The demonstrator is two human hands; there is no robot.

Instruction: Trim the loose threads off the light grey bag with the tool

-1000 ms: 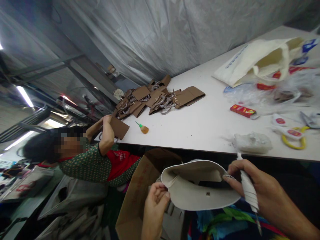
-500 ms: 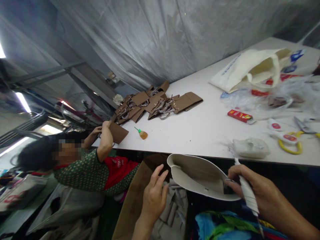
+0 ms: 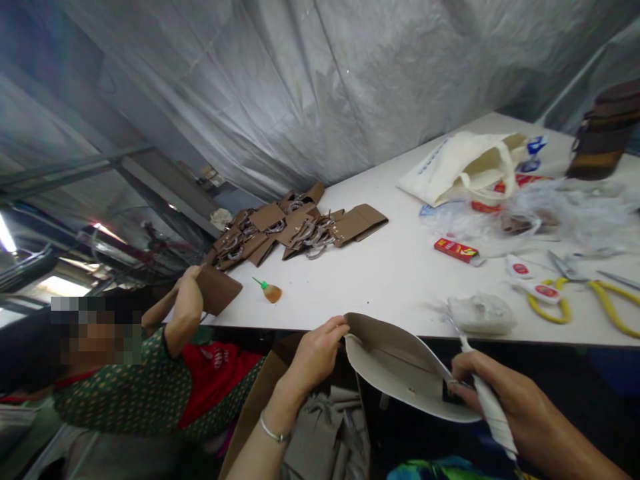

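Grey plastic sheeting behind, white desk in front of you, tools and clutter along its right end, a heap of brown pieces farther left. Your pale grey pouch hangs in the air off the near desk edge, mouth open toward you, part of it above the cardboard box that holds more grey pieces. Left hand: grip closed, fingertips on the upper-left corner of the rim. Right hand: grip closed on the opposite end of the rim by a dark patch inside, with a white-wrapped tool lying across the same hand. Can't tell how firmly that tool is held. Risks, my read: right hand is doing two jobs, so if the pinch shifts, the tool could roll and its thin end scratch the panel or poke you. Left has only a corner; pull too hard and it slips or the rim creases. Lose both and the pouch probably drops toward the box. Drift right and you could snag the plastic-wrapped lump at the edge. Co-worker sits well clear on the left.
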